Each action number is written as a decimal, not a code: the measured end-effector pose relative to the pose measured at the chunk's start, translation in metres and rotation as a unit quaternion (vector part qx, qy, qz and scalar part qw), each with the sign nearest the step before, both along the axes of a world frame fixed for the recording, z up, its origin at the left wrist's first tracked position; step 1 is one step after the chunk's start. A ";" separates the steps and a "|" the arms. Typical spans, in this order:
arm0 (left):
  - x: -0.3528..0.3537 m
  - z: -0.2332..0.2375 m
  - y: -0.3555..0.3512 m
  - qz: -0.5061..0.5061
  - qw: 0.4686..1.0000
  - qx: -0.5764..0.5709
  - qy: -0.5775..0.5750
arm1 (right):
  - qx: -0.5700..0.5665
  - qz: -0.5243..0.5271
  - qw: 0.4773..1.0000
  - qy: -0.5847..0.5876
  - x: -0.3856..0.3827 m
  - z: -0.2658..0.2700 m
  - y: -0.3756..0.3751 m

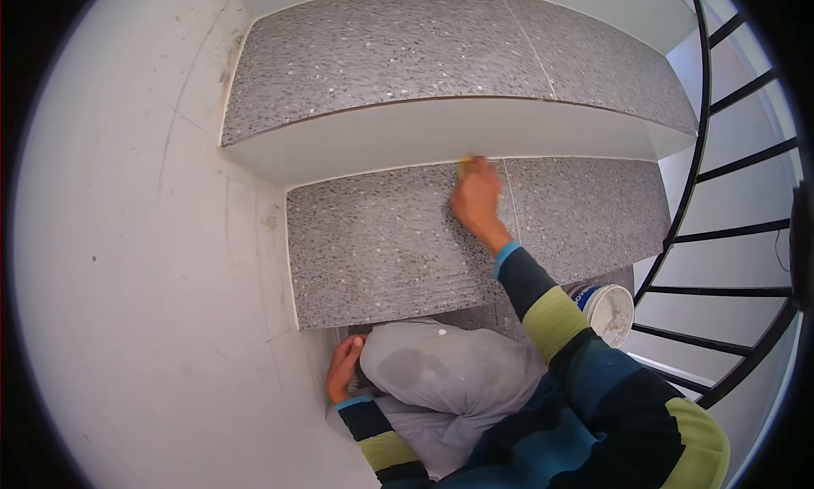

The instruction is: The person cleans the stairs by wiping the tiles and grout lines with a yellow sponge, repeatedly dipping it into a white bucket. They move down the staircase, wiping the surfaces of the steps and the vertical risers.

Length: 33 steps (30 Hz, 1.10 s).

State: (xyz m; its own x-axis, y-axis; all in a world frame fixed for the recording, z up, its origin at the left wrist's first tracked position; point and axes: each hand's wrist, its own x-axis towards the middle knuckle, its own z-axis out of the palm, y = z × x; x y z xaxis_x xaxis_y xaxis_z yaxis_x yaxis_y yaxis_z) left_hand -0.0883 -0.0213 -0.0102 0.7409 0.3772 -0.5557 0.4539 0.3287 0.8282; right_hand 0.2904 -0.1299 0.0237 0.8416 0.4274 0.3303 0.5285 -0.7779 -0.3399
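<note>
My right hand [479, 202] is closed around a small yellow sponge [465, 166], which shows only at its edges and is slightly blurred. It is at the back of the speckled grey stair tread [381, 243], where the tread meets the white riser [449, 131], just left of a tile joint. Low on the left, my left hand [343, 368] is beside my bent knee, close to the wall. Its fingers curl toward the trouser leg and are partly hidden, so whether it grips anything does not show.
A white bucket [612, 316] with a blue label stands at the lower right, its inside smeared with pale residue. Black metal railing [702, 150] curves along the right side. A scuffed white wall [153, 234] rises on the left. Another speckled tread [407, 48] lies above.
</note>
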 end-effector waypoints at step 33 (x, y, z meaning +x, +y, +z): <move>-0.012 -0.007 0.000 0.022 1.000 -0.011 0.012 | -0.075 -0.059 0.995 -0.017 0.066 0.025 -0.132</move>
State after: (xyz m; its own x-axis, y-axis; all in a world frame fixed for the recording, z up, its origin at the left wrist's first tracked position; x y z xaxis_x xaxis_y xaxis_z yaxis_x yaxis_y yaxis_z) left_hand -0.1001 -0.0209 -0.0169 0.7107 0.3966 -0.5810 0.4581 0.3659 0.8101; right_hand 0.3565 -0.2619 0.0483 0.8782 0.3739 0.2983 0.4403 -0.8756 -0.1985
